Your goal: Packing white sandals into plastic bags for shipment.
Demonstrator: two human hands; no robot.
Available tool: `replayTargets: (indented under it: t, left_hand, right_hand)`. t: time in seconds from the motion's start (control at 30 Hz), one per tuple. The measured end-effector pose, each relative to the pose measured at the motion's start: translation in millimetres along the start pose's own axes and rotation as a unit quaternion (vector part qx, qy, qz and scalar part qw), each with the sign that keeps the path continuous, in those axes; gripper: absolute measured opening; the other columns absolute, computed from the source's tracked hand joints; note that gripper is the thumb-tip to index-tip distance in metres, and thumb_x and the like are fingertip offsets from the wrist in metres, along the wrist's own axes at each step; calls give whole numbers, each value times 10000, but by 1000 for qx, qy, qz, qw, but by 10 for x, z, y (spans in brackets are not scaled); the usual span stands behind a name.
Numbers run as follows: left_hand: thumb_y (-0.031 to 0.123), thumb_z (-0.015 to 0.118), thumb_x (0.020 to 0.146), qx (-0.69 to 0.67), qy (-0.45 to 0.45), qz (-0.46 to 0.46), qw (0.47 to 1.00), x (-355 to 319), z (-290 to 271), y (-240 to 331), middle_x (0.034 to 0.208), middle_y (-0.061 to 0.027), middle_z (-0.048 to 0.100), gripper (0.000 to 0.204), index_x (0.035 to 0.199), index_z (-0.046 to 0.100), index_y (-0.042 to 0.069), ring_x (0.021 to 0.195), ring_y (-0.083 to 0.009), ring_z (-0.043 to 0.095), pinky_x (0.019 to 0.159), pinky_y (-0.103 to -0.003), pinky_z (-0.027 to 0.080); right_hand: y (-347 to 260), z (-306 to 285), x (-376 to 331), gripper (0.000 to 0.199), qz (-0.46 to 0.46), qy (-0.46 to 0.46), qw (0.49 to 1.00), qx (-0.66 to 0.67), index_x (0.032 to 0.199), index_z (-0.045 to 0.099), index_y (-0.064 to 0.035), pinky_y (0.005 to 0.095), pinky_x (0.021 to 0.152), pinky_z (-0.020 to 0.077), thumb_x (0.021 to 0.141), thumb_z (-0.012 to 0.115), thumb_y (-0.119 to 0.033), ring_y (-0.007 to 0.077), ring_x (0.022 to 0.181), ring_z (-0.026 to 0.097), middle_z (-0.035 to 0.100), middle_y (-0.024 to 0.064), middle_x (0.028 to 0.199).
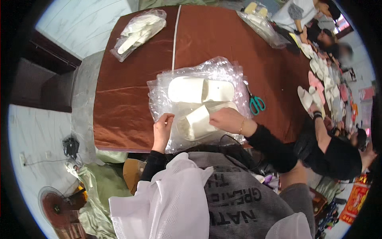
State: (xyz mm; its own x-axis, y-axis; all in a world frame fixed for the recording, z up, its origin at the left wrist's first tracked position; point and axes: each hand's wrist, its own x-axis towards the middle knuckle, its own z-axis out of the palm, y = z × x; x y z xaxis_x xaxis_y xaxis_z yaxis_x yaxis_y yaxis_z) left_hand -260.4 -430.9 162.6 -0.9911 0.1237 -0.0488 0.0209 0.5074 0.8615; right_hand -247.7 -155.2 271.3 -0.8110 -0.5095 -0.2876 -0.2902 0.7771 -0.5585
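Two white slippers lie on a stack of clear plastic bags (159, 95) in front of me. The upper slipper (187, 90) lies sideways, its sole running to the right. Closer to me, the lower slipper (197, 121) is tilted, partly covered by my right hand (229, 120), whose fingers are curled closed at its strap. My left hand (162, 129) is at the left edge of the bags, thumb and fingers pinched together on the thin film. Exactly how much film it grips is hard to see.
Teal-handled scissors (257, 104) lie right of the bags. Bagged slippers (143, 32) sit at the far left of the brown-covered table (123, 91), and another bagged pair (264, 30) at the far right. Other people work along the right side beside loose slippers (310, 95).
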Motion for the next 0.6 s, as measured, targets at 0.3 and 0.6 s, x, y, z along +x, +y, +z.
replayTargets:
  t: [0.3, 0.6]
  left_hand:
    - [14, 618, 869, 5, 65, 84, 994, 575, 254, -35, 1371, -176, 452, 579, 1410, 418, 65, 992, -254, 622, 733, -311, 527]
    - [118, 664, 863, 16, 84, 47, 995, 585, 502, -606, 1445, -147, 388, 580, 1393, 435, 66, 1249, -319, 470, 945, -370, 472]
  right_hand:
    - [545, 629, 393, 291, 191, 65, 865, 459, 1028, 650, -3, 282, 344, 431, 901, 625, -263, 131, 359, 516, 636, 68, 663]
    - [-58, 597, 153, 429, 164, 52, 920, 351, 1277, 520, -56, 317, 495, 529, 879, 554, -212, 188, 515, 642, 638, 126, 713]
